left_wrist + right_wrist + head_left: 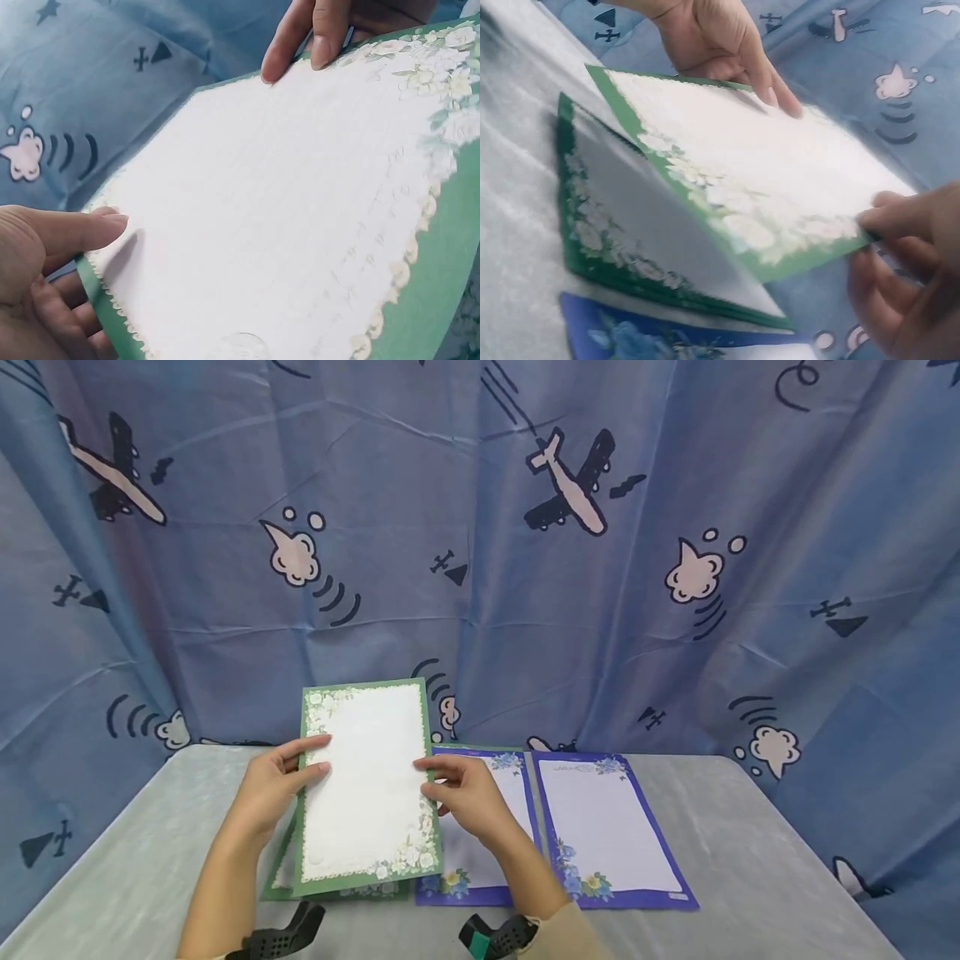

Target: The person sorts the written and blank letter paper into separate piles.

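Both hands hold up a green-bordered sheet of floral stationery paper (363, 785), its white middle facing the head camera. My left hand (272, 787) pinches its left edge, thumb on the front and other fingers behind. At the opposite edge my right hand (471, 795) pinches it between thumb and fingers. The sheet is raised and tilted over a pile of matching green-bordered paper (656, 225), seen in the right wrist view. Most of that pile is hidden from the head camera by the raised sheet.
Right of the green pile lies a purple-bordered sheet (480, 860) with blue flowers, partly covered by my right hand. A second purple-bordered sheet (615, 827) lies farther right. They rest on a pale grey table (757, 860), with a blue airplane-print curtain (480, 568) behind.
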`<state>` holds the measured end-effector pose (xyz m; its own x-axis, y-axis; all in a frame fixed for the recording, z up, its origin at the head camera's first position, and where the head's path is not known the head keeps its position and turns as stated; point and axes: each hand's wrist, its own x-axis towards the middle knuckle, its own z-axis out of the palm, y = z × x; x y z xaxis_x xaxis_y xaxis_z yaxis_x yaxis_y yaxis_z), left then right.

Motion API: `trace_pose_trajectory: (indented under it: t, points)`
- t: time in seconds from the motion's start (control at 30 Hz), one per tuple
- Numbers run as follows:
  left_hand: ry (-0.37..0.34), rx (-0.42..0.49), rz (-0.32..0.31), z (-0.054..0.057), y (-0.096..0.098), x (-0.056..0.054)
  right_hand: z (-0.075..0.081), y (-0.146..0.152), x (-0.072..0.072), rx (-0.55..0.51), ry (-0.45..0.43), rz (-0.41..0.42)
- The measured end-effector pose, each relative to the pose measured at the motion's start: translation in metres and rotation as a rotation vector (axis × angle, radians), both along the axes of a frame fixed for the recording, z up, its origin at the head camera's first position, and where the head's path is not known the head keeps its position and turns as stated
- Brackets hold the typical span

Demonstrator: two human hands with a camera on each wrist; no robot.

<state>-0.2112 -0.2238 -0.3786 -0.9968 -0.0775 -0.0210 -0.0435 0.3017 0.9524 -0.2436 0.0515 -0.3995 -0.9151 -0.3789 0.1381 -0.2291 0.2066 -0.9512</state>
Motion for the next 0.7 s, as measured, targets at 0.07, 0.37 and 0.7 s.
trace_pose_trajectory:
  t: [0.07,0.37,0.7]
  points:
    - [-0.026,-0.001,-0.016,-0.006,-0.002,-0.002,-0.006,-0.003,-0.001,-0.014,-0.015,-0.019]
    - [-0.066,-0.083,0.013,-0.033,-0.009,-0.011,-0.025,-0.018,0.001,-0.006,-0.077,-0.032]
    - [-0.043,-0.177,0.071,-0.056,-0.009,-0.019,-0.042,-0.030,0.005,0.120,-0.058,-0.020]
